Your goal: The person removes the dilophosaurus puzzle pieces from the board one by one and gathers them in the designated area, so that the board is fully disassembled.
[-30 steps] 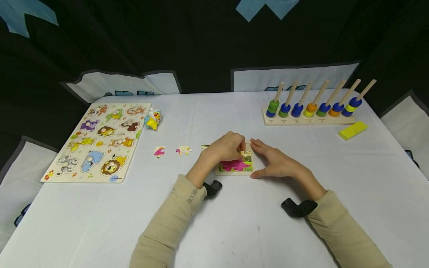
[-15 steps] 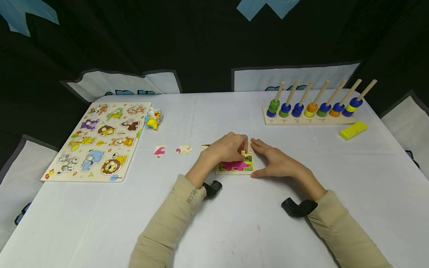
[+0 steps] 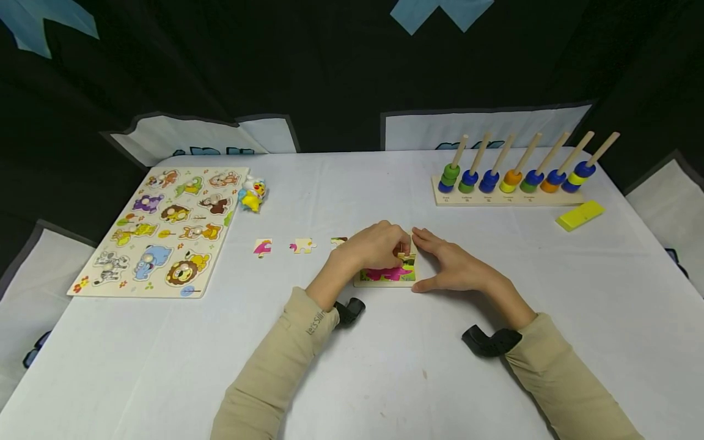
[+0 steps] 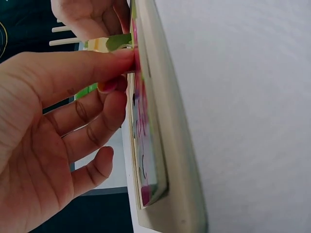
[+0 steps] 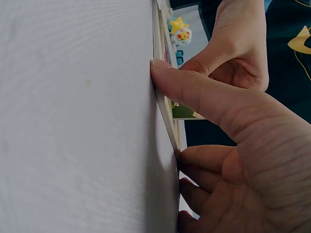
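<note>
A small jigsaw puzzle board with a pink animal picture lies on the table, much of it hidden under my left hand. Thumb and index finger of that hand pinch a green and yellow puzzle piece, tilted up over the board's right part in the left wrist view. My right hand rests against the board's right edge, thumb at the near corner and fingers at the far one. Left of the board lie a pink puzzle piece, a pale puzzle piece and a third piece, partly covered by the left hand.
A large animal peg puzzle lies at the left, with a small yellow and white toy figure beside it. At the back right stands a wooden stacking rack with coloured rings. A yellow block lies in front of it.
My left hand has shifted slightly right and toward me over the board, still pinching the puzzle piece. The right hand stays in place at the board's edge.
</note>
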The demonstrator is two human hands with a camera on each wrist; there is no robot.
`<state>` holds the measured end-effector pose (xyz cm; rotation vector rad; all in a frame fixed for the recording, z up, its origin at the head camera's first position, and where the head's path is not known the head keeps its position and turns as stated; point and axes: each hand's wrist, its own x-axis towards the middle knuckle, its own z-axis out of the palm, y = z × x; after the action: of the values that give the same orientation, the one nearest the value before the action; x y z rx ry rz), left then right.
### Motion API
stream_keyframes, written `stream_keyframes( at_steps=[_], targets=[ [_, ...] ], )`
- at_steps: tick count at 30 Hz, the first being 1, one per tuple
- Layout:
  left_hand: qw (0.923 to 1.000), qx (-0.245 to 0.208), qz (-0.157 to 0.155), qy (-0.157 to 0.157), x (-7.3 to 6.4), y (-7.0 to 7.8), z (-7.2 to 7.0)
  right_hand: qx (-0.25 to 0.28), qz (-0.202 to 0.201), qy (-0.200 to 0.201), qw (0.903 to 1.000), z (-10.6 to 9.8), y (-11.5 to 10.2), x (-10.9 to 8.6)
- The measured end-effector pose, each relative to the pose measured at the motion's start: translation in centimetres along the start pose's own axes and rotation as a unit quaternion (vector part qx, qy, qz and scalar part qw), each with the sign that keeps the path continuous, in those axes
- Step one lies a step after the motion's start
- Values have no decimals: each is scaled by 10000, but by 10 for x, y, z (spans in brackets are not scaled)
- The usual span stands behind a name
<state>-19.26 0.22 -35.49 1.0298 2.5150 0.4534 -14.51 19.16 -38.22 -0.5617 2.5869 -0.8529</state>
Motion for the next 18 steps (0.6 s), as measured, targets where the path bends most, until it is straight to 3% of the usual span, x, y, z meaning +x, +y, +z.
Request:
stream_keyframes(
  at_steps=[10, 18],
  targets=[
    [9994, -16, 312, 158, 0, -1, 1, 9, -4, -7, 10000, 0, 0, 0],
    [9996, -120, 223, 142, 0, 0, 1, -4, -19, -5, 10000, 0, 0, 0]
  ],
)
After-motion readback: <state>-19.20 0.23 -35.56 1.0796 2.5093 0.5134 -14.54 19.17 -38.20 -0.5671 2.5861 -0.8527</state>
